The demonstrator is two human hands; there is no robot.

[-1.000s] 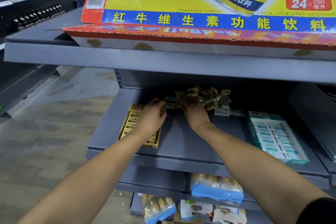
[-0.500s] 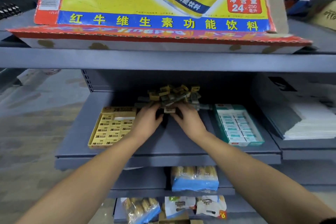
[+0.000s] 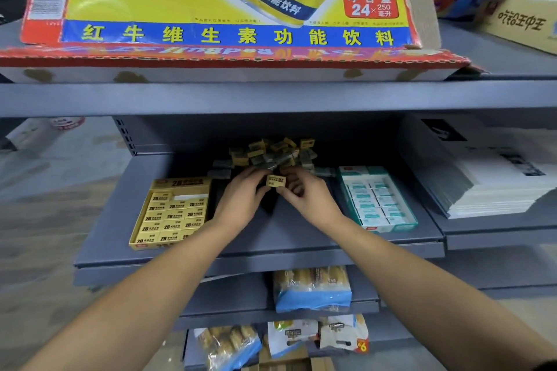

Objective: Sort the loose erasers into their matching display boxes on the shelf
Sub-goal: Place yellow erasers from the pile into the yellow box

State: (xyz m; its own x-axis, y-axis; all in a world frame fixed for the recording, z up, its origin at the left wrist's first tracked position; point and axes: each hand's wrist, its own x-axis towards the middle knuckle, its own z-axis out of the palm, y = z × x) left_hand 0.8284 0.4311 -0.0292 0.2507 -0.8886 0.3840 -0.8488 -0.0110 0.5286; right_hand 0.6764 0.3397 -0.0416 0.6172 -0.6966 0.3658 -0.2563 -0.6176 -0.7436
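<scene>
**Two hands, one yellow eraser lifted from the heap**

Two boxes are flanking the pile (image 3: pixel 268 155) of loose erasers, which is serving as the landmark: the yellow box (image 3: pixel 173 214) is sitting left of the pile and nearer the shelf (image 3: pixel 271 235) front, the teal box (image 3: pixel 376 199) right of it. Both arms are reaching in just in front of the pile. The left hand (image 3: pixel 241 200) is pinching the left end of a yellow eraser (image 3: pixel 276 181) between thumb and curled fingers; the right hand (image 3: pixel 307 197) is pinching its right end the same way. The eraser is hanging clear of the shelf, just in front of the pile and between the two boxes, printed face up.

Doing this step well probably means checking that print against the box lids, then letting one hand release so the other is carrying it left to the yellow box, where a gap seems to be showing in the top row. Laying it flat, aligned with its neighbours, should be keeping the rows tidy.

Compared with half a second ago, the hands are no longer digging in the pile's front edge; they are drawing back with a single eraser held between them.
</scene>
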